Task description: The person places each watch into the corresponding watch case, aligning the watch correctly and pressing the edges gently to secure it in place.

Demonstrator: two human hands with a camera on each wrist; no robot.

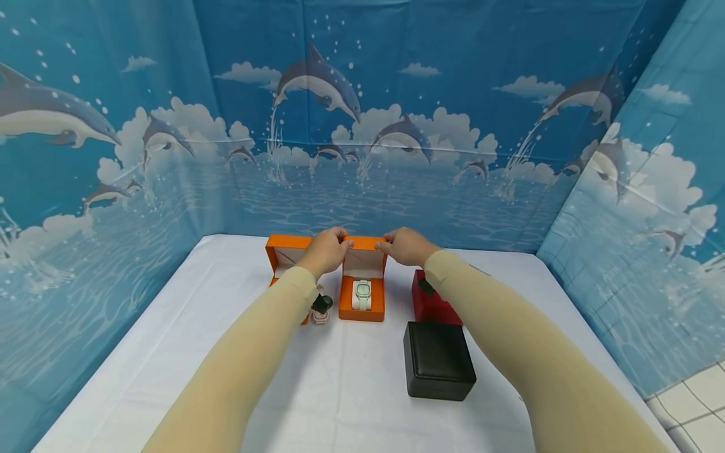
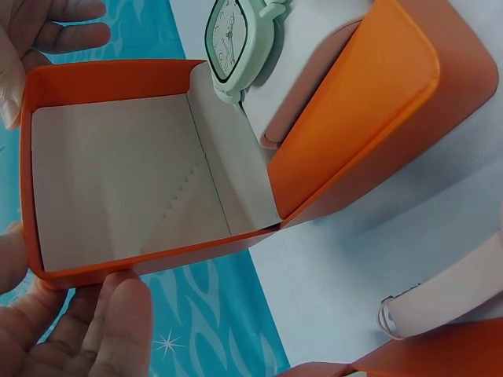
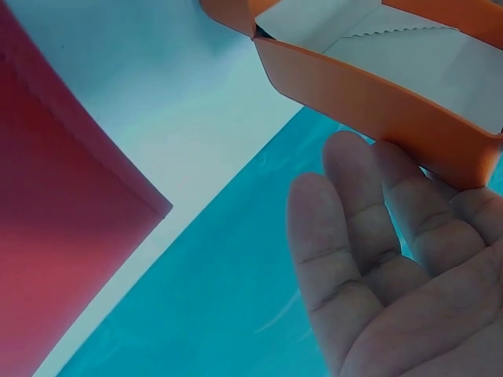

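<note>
In the head view an orange watch box [image 1: 362, 316] stands with its lid [image 1: 364, 262] raised. Inside, a pale green watch [image 1: 363, 289] sits round a white cushion, its square face also visible in the left wrist view. My left hand [image 1: 327, 251] pinches the left corner of the lid, thumb at the front edge and fingers against the outer side. At the opposite corner my right hand [image 1: 410, 246] pinches the lid, its fingers [image 3: 350, 181] along the outer wall in the right wrist view. The lid's pale lining shows between both hands.
A second orange box [image 1: 289, 242] stands raised-lidded at left, partly hidden behind my left arm. Beside it lies a pink watch [image 1: 320, 316]. Right of the middle are a red box [image 1: 436, 309], partly behind my right sleeve, and a closed black box [image 1: 440, 358]. A dolphin-print curtain [image 1: 362, 189] borders the table.
</note>
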